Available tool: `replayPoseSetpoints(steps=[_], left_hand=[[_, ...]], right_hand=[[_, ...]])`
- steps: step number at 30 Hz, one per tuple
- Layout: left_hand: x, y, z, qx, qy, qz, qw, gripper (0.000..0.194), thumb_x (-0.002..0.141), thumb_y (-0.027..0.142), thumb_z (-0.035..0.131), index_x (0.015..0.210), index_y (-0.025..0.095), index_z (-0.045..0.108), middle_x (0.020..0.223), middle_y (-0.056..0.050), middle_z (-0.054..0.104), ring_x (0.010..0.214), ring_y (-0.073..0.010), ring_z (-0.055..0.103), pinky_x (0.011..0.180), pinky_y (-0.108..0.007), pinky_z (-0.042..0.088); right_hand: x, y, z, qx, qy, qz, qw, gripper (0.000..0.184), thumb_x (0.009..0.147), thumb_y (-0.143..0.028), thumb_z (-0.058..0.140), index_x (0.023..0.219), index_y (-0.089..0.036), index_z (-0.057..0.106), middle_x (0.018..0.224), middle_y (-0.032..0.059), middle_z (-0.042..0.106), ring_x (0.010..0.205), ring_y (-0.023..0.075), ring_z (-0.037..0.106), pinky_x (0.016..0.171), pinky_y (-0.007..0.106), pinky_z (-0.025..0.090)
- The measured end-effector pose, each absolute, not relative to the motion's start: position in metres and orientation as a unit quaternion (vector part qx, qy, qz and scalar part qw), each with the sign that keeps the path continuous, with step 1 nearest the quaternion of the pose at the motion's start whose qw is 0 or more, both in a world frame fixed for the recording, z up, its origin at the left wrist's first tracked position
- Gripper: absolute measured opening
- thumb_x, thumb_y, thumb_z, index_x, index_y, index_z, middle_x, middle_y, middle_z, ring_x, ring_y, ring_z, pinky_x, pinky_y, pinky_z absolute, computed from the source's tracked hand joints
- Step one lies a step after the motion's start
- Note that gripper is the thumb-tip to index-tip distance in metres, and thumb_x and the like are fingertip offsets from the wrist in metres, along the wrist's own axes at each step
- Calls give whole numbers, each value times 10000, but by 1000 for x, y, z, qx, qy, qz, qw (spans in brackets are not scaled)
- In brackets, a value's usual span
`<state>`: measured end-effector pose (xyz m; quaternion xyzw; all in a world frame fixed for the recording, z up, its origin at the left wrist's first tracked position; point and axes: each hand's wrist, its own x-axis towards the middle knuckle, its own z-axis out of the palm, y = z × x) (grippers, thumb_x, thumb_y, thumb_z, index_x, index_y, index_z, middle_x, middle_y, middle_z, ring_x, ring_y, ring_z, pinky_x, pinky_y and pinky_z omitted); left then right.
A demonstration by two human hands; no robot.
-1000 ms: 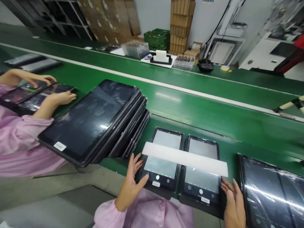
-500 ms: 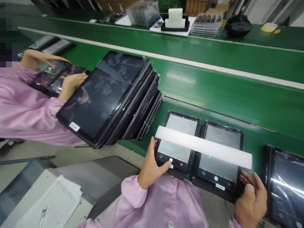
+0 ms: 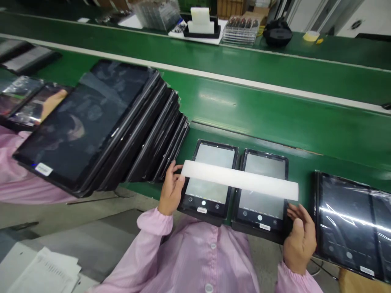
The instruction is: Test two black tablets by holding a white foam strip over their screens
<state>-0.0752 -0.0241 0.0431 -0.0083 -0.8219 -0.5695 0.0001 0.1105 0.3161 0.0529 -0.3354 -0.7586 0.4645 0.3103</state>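
A long white foam strip lies across two tablets side by side, the left tablet and the right tablet. Both screens are lit pale grey, with round icons along the bottom. At the strip's left end is my left hand, thumb and fingers apart; they seem to touch the end and the left tablet's edge. My right hand is beside the right tablet's lower right edge, fingers loosely bent and apart, its fingertips partly hidden behind the tablet's side.
A tall, leaning stack of dark tablets stands left. More film-covered tablets lie right. A co-worker's hand shows behind the stack. Across the green bench sit clear trays, a black holder with white foam and a tape roll.
The view has shifted to the right. My left thumb has left the left tablet's screen and moved up to the strip's end. The strip and tablets keep their arrangement.
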Motion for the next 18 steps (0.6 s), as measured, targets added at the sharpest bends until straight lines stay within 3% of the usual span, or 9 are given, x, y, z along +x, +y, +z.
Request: replayPoseSetpoints(steps=[3,8,12,18], left_hand=[[-90,-24,39,-17,-830,-557,5,688,1020,570,537,1596,208,434,1432,-167,632,796,-159,651,672,-303,552],[-90,-27,37,-2,-846,-534,10,663,1021,592,525,1536,174,524,1379,-163,671,687,-139,596,642,-312,533],[-90,-30,37,-2,-864,-504,10,687,1012,630,512,1512,161,558,1322,-155,700,711,-170,623,669,-337,552],[-92,-33,34,13,-883,-469,13,619,1003,627,513,1480,244,606,1180,-89,748,748,-212,662,683,-358,576]], right_hand=[[112,317,51,-345,-760,459,303,503,1065,-504,552,1413,-153,646,1250,161,722,1067,298,699,1002,510,524],[114,320,46,-354,-762,461,286,491,1054,-510,559,1393,-166,653,1272,164,729,1092,300,704,987,488,547],[118,319,44,-362,-763,462,273,473,1037,-506,590,1379,-187,663,1293,164,730,1106,309,712,980,493,569],[120,319,40,-338,-781,447,277,429,1017,-451,647,1393,-245,661,1297,136,735,1078,297,724,925,463,603]])
